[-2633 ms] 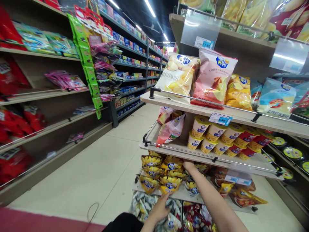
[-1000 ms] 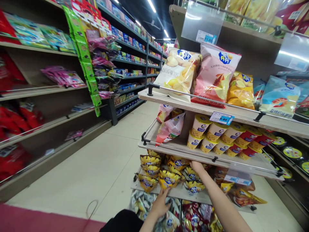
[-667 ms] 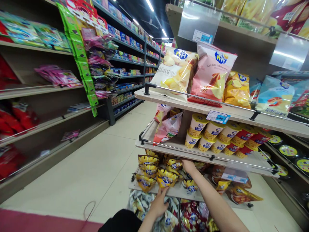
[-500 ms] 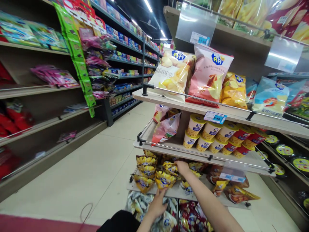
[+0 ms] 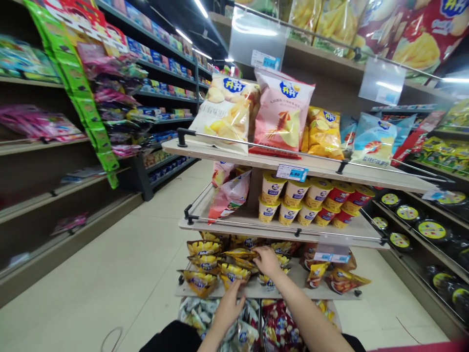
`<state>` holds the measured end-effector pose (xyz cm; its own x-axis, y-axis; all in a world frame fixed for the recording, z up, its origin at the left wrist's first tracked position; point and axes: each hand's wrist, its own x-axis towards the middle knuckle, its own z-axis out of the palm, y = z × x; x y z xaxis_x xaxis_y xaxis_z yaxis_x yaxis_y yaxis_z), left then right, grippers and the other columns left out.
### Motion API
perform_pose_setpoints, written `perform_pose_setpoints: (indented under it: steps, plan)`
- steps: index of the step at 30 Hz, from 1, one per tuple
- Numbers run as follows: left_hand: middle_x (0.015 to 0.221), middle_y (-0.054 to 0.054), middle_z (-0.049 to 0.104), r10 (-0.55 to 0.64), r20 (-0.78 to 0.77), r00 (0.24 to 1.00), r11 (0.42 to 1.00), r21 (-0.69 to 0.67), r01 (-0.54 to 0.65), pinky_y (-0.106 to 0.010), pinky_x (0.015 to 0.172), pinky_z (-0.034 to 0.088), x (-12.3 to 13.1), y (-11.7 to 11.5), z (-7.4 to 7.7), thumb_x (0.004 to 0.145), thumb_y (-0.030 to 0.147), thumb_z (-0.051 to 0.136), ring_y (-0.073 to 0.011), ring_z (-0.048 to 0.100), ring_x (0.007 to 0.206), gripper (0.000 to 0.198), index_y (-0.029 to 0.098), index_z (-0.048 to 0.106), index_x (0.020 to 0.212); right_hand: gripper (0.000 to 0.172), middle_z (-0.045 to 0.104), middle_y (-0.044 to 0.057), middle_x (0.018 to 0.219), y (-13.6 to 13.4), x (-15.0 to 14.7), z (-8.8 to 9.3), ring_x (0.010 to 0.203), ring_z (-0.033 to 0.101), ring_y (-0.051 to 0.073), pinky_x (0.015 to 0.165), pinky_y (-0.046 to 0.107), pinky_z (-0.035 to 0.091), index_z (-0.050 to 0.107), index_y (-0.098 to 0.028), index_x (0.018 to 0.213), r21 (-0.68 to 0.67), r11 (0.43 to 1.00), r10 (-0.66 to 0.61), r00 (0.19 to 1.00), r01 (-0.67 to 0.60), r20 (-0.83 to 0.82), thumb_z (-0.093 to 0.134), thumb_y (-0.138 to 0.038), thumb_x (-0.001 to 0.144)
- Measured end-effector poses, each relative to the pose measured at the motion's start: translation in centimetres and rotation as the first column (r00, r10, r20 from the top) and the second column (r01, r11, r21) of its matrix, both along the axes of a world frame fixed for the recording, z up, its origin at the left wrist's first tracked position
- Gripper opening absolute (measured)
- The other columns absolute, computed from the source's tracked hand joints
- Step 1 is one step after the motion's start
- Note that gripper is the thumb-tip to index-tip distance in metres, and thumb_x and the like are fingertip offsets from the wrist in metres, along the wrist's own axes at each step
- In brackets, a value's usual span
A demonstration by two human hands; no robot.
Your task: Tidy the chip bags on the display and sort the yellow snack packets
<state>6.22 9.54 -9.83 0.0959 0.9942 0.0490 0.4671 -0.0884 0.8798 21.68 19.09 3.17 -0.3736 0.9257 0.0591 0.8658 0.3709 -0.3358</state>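
Note:
Small yellow snack bags [image 5: 205, 261] lie in rows on a low shelf [image 5: 256, 292] of an end display. My right hand [image 5: 268, 260] reaches under the shelf above, its fingers curled on one yellow bag [image 5: 237, 254] in the back row. Nearer the front, my left hand [image 5: 229, 305] has its fingers stretched out, touching the front edge of a yellow bag [image 5: 229, 273]. Silver and red bags [image 5: 200, 313] fill the bottom level below my arms.
Above are yellow and red cups [image 5: 289, 198] and a tilted pink bag [image 5: 230, 195] on the middle shelf, large chip bags [image 5: 282, 117] higher up behind a metal rail [image 5: 256, 146]. Aisle shelving [image 5: 54, 146] runs along the left; pale floor [image 5: 128, 254] lies between.
The view has shifted right, so the display sits further left in the picture. My right hand moved left and down onto the back yellow bags; my left hand stays at the front row.

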Motion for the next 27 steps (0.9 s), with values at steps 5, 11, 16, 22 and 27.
perform_pose_setpoints:
  steps: [5, 11, 16, 22, 27]
  plan:
    - [0.128, -0.013, 0.064, 0.106, 0.083, 0.991, 0.991, 0.077, -0.113, -0.043, 0.102, 0.051, 1.4, -0.1, -0.1, 0.081, 0.039, 0.049, -0.0281, 0.061, 0.119, 0.045, 0.022, 0.06, 0.121, 0.042, 0.062, 0.005, 0.135, -3.8, 4.6, -0.6, 0.132, 0.049, 0.021, 0.114, 0.038, 0.037, 0.062, -0.022, 0.13, 0.179, 0.983, 0.008, 0.954, 0.048, -0.299, 0.055, -0.021, 0.088]
    - [0.128, -0.015, 0.064, 0.229, 0.117, 0.966, 0.971, 0.036, -0.234, -0.045, 0.092, 0.056, 2.1, -0.2, -0.9, 0.073, 0.051, 0.055, -0.0323, 0.063, 0.117, 0.055, 0.02, 0.058, 0.119, 0.036, 0.066, 0.011, 0.123, -9.6, 15.7, -1.7, 0.12, 0.056, 0.024, 0.107, 0.042, 0.044, 0.064, -0.02, 0.121, 0.313, 0.846, -0.19, 0.793, 0.431, -0.58, 0.042, -0.031, 0.096]
    - [0.124, -0.015, 0.066, 0.3, 0.082, 0.95, 0.954, 0.002, -0.301, -0.047, 0.089, 0.057, 2.9, -0.3, -0.2, 0.061, 0.055, 0.061, -0.0367, 0.063, 0.116, 0.058, 0.021, 0.06, 0.108, 0.046, 0.059, 0.018, 0.126, -11.0, 24.6, -1.4, 0.119, 0.054, 0.028, 0.104, 0.044, 0.043, 0.055, -0.015, 0.131, 0.168, 0.505, -0.439, 0.419, 0.847, -0.794, 0.042, -0.038, 0.093]
    - [0.105, -0.014, 0.069, 0.435, -0.003, 0.9, 0.899, -0.049, -0.435, -0.051, 0.091, 0.055, 5.5, -0.4, 0.1, 0.053, 0.053, 0.059, -0.0412, 0.064, 0.112, 0.046, 0.024, 0.052, 0.087, 0.064, 0.046, 0.025, 0.138, -10.5, 33.7, -5.1, 0.13, 0.046, 0.032, 0.106, 0.046, 0.041, 0.032, -0.009, 0.146, -0.084, 0.108, -0.539, -0.013, 0.991, -0.842, 0.038, -0.033, 0.087]
    - [0.099, -0.014, 0.067, 0.505, -0.183, 0.844, 0.852, -0.049, -0.521, -0.049, 0.099, 0.051, 8.1, -1.2, -0.4, 0.059, 0.047, 0.053, -0.0382, 0.065, 0.108, 0.039, 0.022, 0.049, 0.088, 0.071, 0.047, 0.031, 0.136, -10.8, 38.6, -11.4, 0.129, 0.049, 0.038, 0.107, 0.051, 0.04, 0.033, -0.001, 0.142, -0.285, 0.138, -0.73, -0.097, 0.949, -0.677, 0.042, -0.035, 0.081]
